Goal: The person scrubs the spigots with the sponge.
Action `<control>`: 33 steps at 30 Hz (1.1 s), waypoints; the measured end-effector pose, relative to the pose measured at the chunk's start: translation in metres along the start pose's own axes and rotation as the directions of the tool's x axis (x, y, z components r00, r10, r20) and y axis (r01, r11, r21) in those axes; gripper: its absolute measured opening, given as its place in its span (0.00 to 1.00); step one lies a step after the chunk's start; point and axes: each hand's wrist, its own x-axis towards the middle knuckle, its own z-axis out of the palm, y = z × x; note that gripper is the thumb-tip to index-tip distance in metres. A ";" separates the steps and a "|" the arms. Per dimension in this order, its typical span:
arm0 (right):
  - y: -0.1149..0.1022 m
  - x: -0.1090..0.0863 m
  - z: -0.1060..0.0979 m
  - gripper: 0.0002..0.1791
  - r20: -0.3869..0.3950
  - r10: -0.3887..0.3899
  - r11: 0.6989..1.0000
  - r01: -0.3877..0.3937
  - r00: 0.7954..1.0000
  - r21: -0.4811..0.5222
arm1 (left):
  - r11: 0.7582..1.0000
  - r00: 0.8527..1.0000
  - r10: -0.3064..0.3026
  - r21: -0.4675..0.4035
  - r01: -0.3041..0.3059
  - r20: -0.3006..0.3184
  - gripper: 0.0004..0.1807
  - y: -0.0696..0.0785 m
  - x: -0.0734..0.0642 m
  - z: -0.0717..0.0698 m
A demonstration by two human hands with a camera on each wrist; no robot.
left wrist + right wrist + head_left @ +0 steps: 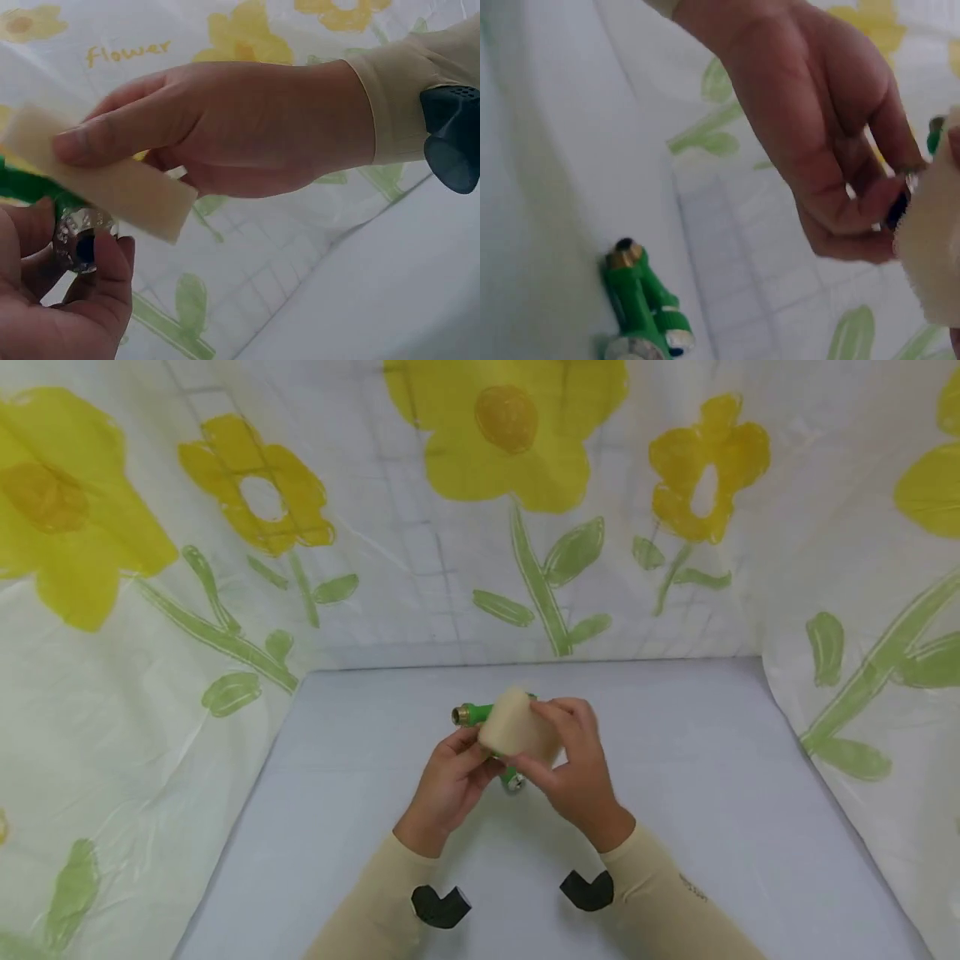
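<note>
My right hand [581, 768] grips a thick cream-coloured sponge [112, 180], thumb on one broad face. Close beside it, my left hand [453, 781] pinches a green hose fitting [26, 184] by its metal end; a dark blue core shows there. The sponge overlaps much of that fitting in the left wrist view and lies against or right beside it. In the right wrist view, a second green fitting [634, 296] with a side branch and a brass tip lies on the table. The sponge and fingers partly cover the green pieces in the head view.
The pale table [360, 760] extends around both hands. A white sheet [420, 585] painted with yellow flowers stands along its back and sides. Black curved pieces [440, 907] sit by the wrists over beige sleeves [375, 902].
</note>
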 end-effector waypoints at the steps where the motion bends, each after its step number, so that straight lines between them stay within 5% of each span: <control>1: -0.003 -0.001 0.003 0.39 0.028 -0.028 1.000 0.028 0.999 0.009 | 1.000 1.000 0.014 0.013 -0.014 -0.007 0.10 -0.001 0.000 0.001; 4: -0.011 -0.001 0.009 0.42 0.089 -0.071 0.997 0.070 0.994 0.011 | 0.997 0.998 0.051 0.054 -0.050 -0.021 0.10 -0.004 0.001 0.003; 7: -0.013 -0.002 0.009 0.43 0.069 -0.084 0.996 0.087 0.994 -0.032 | 0.995 0.998 0.050 0.089 -0.047 -0.032 0.11 -0.004 0.000 0.006; 10: -0.008 -0.002 0.006 0.42 -0.015 -0.076 0.992 0.074 0.997 -0.106 | 0.993 0.998 0.042 0.108 -0.038 -0.038 0.13 -0.002 0.000 0.009; 16: 0.007 0.000 -0.003 0.41 -0.214 0.051 0.983 -0.088 0.976 -0.164 | 0.995 0.997 -0.004 0.103 0.012 -0.079 0.17 0.002 0.001 0.014; 21: 0.010 -0.002 -0.005 0.39 -0.116 -0.004 0.990 -0.012 0.993 -0.143 | 0.995 0.994 -0.015 0.092 0.025 -0.107 0.15 0.004 -0.001 0.015; 27: 0.015 0.002 -0.014 0.40 -0.195 0.052 0.974 -0.093 0.979 -0.205 | 0.992 0.997 -0.029 0.122 0.038 -0.074 0.15 0.005 -0.001 0.015; 33: 0.014 -0.002 -0.013 0.40 -0.120 -0.030 0.969 -0.001 0.992 -0.248 | 0.989 0.997 -0.017 0.149 0.028 -0.073 0.16 0.006 -0.001 0.014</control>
